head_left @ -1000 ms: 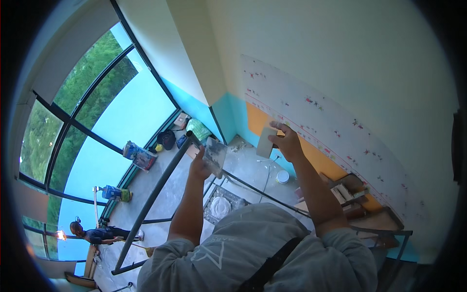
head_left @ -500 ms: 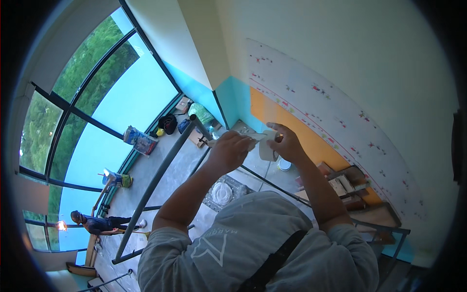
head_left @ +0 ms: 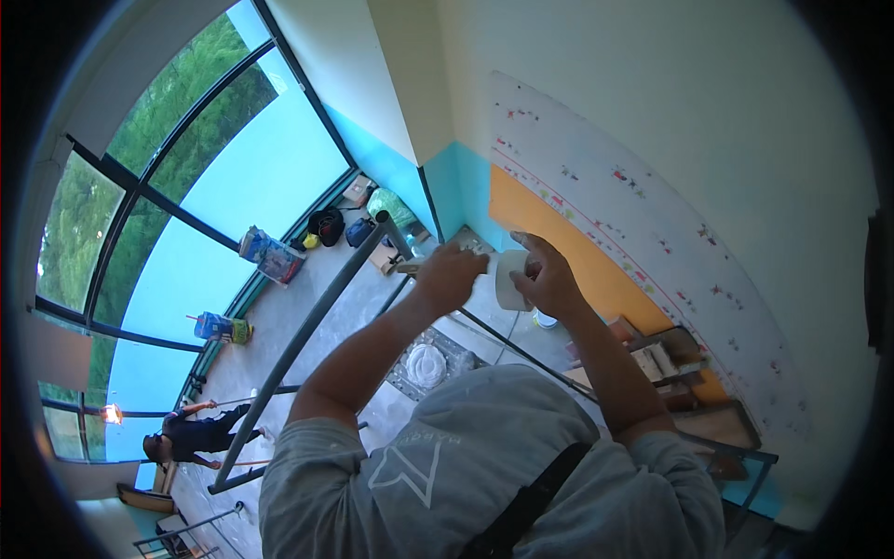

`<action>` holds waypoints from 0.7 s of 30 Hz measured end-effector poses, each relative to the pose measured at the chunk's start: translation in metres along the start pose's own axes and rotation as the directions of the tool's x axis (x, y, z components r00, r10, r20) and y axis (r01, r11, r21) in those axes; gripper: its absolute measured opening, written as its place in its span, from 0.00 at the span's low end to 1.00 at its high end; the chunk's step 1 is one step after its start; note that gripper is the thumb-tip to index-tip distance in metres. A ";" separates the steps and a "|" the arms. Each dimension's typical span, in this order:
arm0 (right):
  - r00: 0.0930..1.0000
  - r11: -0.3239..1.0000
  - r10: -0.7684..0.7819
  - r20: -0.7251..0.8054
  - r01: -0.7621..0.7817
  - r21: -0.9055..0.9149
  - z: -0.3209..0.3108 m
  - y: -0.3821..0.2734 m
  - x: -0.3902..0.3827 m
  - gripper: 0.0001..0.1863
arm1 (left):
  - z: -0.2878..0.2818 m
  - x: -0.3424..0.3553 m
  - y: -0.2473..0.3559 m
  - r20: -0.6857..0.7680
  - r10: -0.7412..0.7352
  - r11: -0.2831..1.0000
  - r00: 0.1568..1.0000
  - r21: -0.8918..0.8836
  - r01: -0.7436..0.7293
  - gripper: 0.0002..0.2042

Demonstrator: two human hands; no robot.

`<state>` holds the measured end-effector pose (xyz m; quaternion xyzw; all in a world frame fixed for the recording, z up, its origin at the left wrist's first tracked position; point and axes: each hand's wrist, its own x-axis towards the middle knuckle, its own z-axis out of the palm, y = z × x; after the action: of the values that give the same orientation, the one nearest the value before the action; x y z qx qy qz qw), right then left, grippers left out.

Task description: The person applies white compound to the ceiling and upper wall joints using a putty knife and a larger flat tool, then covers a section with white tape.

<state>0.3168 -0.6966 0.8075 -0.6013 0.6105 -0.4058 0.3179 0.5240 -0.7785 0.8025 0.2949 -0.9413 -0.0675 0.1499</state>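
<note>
Head view. Right hand (head_left: 548, 276): raised at chest front, thumb and fingers gripping a pale roll (head_left: 508, 279) by its near side, forefinger lifted clear. Left hand (head_left: 450, 279): just beside it, curled around a tan piece (head_left: 408, 266), one end of which juts out on the side away from the roll; the remainder is hidden by my knuckles, so I cannot tell its full shape. Left fingertips near the roll; contact not certain.

Handling, estimated: roll looks light and dry, fairly stiff while wound, not slippery. Its edges would probably dent under a hard squeeze, so best hold is thumb one side, fingers the other, outer face left free. Tan piece looks rigid; grasp at its middle seems sound.

Outward: my grey shirt (head_left: 484, 438) below the arms; a grey pipe (head_left: 300, 340) slanting past my left forearm. Lower down, a white mound (head_left: 426, 366) on a speckled board, and a white tub (head_left: 545, 320) partly behind my right hand. Ahead, a patterned sheet (head_left: 643, 233) on the wall over an orange band (head_left: 515, 205). Left, along the window (head_left: 251, 158): a bag (head_left: 271, 256), a bucket (head_left: 216, 327), and a co-worker (head_left: 207, 438) in dark clothes.
</note>
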 end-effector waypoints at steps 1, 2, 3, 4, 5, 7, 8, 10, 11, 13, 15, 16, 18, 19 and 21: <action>0.998 0.998 -0.063 -0.028 0.062 -0.006 0.001 0.000 0.004 0.33 | -0.002 -0.007 -0.007 -0.030 -0.012 1.000 0.999 -0.015 0.012 0.10; 0.991 0.992 -0.125 -0.055 0.124 -0.014 0.001 -0.001 0.009 0.33 | -0.002 -0.012 -0.011 -0.059 -0.025 0.999 0.998 -0.031 0.023 0.09; 0.990 0.992 -0.129 -0.057 0.128 -0.014 -0.002 -0.001 0.020 0.33 | -0.001 -0.007 -0.017 -0.062 -0.023 0.999 0.998 -0.028 0.021 0.09; 1.000 1.000 -0.018 -0.017 0.018 0.021 -0.004 0.001 0.021 0.33 | -0.010 -0.008 -0.011 -0.150 -0.041 0.996 0.988 -0.089 0.028 0.09; 0.997 0.996 0.078 0.026 -0.079 0.047 -0.008 0.002 0.024 0.33 | -0.020 -0.005 -0.008 -0.249 -0.066 0.989 0.966 -0.143 0.030 0.08; 0.999 0.998 0.051 0.014 -0.052 0.025 -0.003 0.009 0.021 0.33 | -0.033 -0.007 -0.004 -0.269 -0.044 0.982 0.962 -0.191 -0.008 0.09; 1.000 1.000 0.021 0.002 -0.021 0.002 -0.001 0.012 0.021 0.33 | -0.037 -0.008 -0.003 -0.292 -0.024 0.971 0.956 -0.235 -0.048 0.09; 1.000 1.000 0.025 0.014 -0.025 0.018 0.004 0.013 0.025 0.34 | -0.040 -0.006 -0.002 -0.258 0.016 0.972 0.966 -0.224 -0.076 0.12; 0.999 0.999 0.029 0.022 -0.030 0.035 0.007 0.012 0.026 0.34 | -0.039 -0.005 -0.001 -0.223 0.059 0.972 0.973 -0.212 -0.107 0.14; 0.999 0.998 0.043 0.025 -0.044 0.033 0.013 0.007 0.026 0.34 | -0.037 -0.003 0.000 -0.241 0.087 0.963 0.966 -0.229 -0.144 0.15; 0.998 0.998 0.058 0.023 -0.059 0.032 0.019 0.004 0.028 0.34 | -0.035 -0.001 -0.001 -0.260 0.120 0.952 0.958 -0.245 -0.185 0.16; 1.000 0.999 0.031 -0.007 -0.030 0.027 0.022 0.003 0.029 0.34 | -0.032 0.000 -0.005 -0.260 0.141 0.955 0.955 -0.218 -0.201 0.15; 0.999 1.000 0.004 -0.037 -0.003 0.021 0.026 0.002 0.032 0.34 | -0.024 0.001 -0.015 -0.258 0.163 0.957 0.952 -0.193 -0.216 0.14; 1.000 1.000 0.010 -0.013 -0.010 -0.024 0.027 0.002 0.032 0.34 | -0.019 0.000 -0.026 -0.105 0.102 0.982 0.989 -0.147 -0.117 0.12; 1.000 0.998 0.006 0.023 -0.005 -0.064 0.027 -0.003 0.032 0.34 | -0.003 -0.001 -0.054 0.044 0.013 0.997 0.999 -0.078 -0.009 0.10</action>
<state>0.3400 -0.7312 0.8006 -0.6141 0.6211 -0.3783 0.3066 0.5546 -0.8220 0.7935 0.2821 -0.9426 -0.1098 0.1408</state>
